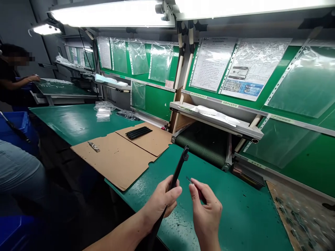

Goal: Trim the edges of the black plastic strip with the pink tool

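Left hand (161, 202) gripping black strip (179, 169), right hand (206, 209) pinching small tool (195, 184)

Your left hand (161, 202) closes on a long black strip (178, 170) that looks like matt plastic, smooth along its length. Your right hand (206, 209) pinches a thin tool (195, 184) with a dull metal tip (too small to tell more). The bench top (235, 216) under them is green, glossy and worn, catching the lamp light in patches. The cardboard sheet (117, 158) is plain brown board, matt and slightly rough. On it lie more black strips (138, 132), the same matt look, and a small blade (93, 146) of bright metal. Clear sleeves (300, 83) on the back panel are shiny, crinkled plastic film.
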{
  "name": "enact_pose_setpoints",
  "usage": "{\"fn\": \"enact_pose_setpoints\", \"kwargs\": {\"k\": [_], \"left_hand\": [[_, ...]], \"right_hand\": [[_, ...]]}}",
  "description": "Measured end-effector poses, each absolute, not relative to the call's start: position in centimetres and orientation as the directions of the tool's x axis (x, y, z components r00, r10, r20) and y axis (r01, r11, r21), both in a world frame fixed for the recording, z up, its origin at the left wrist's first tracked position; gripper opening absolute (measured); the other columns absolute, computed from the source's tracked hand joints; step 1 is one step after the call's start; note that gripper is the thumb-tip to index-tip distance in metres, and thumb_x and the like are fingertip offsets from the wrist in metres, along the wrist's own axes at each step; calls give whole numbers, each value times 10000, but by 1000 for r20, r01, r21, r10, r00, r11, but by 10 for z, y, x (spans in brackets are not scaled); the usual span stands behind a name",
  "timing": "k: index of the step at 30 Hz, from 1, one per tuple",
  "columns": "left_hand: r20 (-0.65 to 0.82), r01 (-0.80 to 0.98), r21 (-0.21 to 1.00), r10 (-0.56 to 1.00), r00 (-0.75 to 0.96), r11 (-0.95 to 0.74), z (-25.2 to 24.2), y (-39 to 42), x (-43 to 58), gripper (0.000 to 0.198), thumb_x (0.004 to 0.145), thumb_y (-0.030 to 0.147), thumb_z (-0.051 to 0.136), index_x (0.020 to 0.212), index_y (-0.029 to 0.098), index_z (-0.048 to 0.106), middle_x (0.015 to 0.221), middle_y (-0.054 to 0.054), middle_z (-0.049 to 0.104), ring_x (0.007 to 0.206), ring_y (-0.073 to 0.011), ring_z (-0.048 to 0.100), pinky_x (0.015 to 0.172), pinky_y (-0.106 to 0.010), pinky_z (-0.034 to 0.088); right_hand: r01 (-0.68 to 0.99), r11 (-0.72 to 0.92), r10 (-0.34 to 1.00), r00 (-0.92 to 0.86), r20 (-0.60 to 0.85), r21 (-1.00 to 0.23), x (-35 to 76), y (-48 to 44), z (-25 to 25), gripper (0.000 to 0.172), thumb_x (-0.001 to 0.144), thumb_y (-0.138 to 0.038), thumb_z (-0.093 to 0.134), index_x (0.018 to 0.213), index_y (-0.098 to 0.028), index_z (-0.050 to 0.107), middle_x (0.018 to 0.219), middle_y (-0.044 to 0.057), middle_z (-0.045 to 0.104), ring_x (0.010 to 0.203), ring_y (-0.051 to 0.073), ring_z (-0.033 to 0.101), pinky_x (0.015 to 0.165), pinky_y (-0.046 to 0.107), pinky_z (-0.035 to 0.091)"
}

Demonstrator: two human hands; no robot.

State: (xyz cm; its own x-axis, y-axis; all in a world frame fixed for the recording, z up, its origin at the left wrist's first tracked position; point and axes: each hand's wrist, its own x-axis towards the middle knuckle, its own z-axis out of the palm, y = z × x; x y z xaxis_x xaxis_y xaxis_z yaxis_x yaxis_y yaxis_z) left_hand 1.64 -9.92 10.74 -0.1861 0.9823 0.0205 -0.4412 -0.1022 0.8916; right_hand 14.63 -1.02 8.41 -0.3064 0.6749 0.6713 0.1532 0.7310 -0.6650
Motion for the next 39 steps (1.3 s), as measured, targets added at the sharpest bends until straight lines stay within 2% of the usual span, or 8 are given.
{"fn": "enact_pose_setpoints", "kwargs": {"k": [5,8,12,15,19,24,31,39], "left_hand": [[81,-414,896,976,-203,-161,103,-96,14,331,885,470,608,891,229,381,479,144,266,324,-35,178,340,-181,151],[98,-394,898,964,-249,-194,104,-95,13,245,926,415,562,920,219,414,502,130,275,349,-36,197,360,-185,165],[185,-363,867,897,-401,-341,111,-95,6,148,956,352,507,973,206,486,550,95,333,392,-41,266,394,-193,205],[359,-244,801,765,-535,-546,114,-96,0,159,956,355,508,995,203,528,558,86,328,400,-41,270,411,-199,218],[581,-52,699,609,-540,-713,112,-103,-1,235,957,427,499,991,202,558,562,78,327,404,-45,272,430,-211,235],[684,47,659,571,-454,-751,108,-111,2,270,953,457,488,1023,204,555,566,77,316,412,-49,257,443,-218,232],[700,78,676,605,-380,-733,109,-114,7,204,969,395,473,1051,224,550,590,68,290,451,-58,253,458,-224,216],[690,79,701,646,-325,-709,109,-115,8,209,959,392,498,1052,214,557,600,59,320,475,-61,276,480,-226,251]], "right_hand": [[176,599,772,-385,506,-781,155,-25,69,296,970,-451,529,1071,-263,734,994,59,727,835,206,707,609,223,605],[213,573,792,-392,468,-792,157,-35,67,322,996,-454,469,1051,-274,731,942,49,725,763,194,692,540,225,554],[187,679,682,-519,516,-710,164,-47,65,262,1000,-379,480,1038,-260,711,911,40,714,768,186,675,557,238,516],[180,727,621,-584,523,-662,168,-54,62,201,981,-341,532,1037,-249,701,922,41,707,796,188,661,614,260,510],[213,779,574,-619,536,-590,168,-62,64,185,977,-325,545,1027,-227,693,893,47,702,795,201,648,667,293,481],[262,844,511,-656,555,-468,163,-64,74,182,990,-319,524,976,-226,680,834,27,682,730,186,607,615,295,395],[367,908,411,-697,587,-201,159,-62,89,148,975,-289,538,958,-216,666,812,32,654,719,196,540,616,336,310],[384,911,395,-701,594,-153,154,-63,96,138,963,-244,532,914,-208,656,763,32,629,689,207,486,634,346,271]]}}
